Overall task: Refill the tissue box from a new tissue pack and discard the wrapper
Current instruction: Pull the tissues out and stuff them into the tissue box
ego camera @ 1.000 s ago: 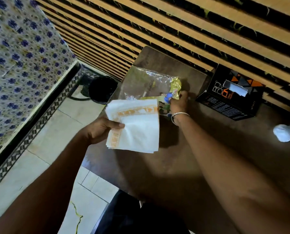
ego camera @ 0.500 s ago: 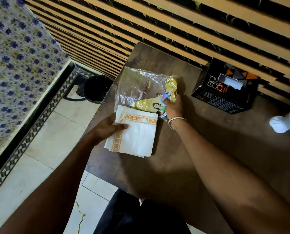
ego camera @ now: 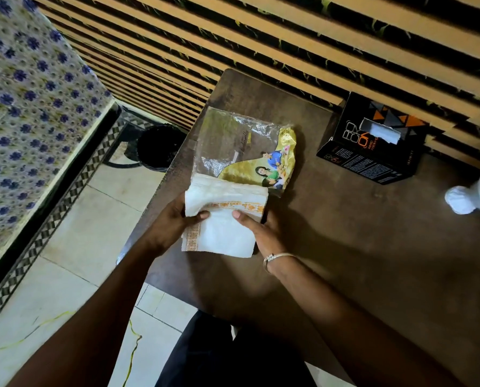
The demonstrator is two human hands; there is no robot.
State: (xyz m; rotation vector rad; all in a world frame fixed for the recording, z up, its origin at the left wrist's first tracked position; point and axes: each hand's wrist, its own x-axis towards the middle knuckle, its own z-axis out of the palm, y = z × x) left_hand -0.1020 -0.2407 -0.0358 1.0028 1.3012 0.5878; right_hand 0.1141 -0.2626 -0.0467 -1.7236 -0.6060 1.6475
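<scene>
A white tissue stack (ego camera: pixel 222 219) with an orange patterned border is held between both hands just above the brown table (ego camera: pixel 345 233). My left hand (ego camera: pixel 171 222) grips its left edge, thumb on top. My right hand (ego camera: pixel 264 233) grips its right side, thumb pressed on the top sheet. The stack's far edge fans apart a little. Beyond it the empty clear and gold wrapper (ego camera: pixel 244 152) lies flat on the table. The black tissue box (ego camera: pixel 372 141) stands at the back right against the slatted wall, a white tissue showing in its slot.
A black waste bin (ego camera: pixel 157 148) stands on the tiled floor left of the table. A white object (ego camera: pixel 467 196) sits at the table's right edge. A blue-flowered cloth hangs at the left. My dark-clothed lap is at the table's near edge.
My right hand has let go of the wrapper and come back onto the tissue stack. The stack now sits between both hands, and the wrapper lies loose on the table.
</scene>
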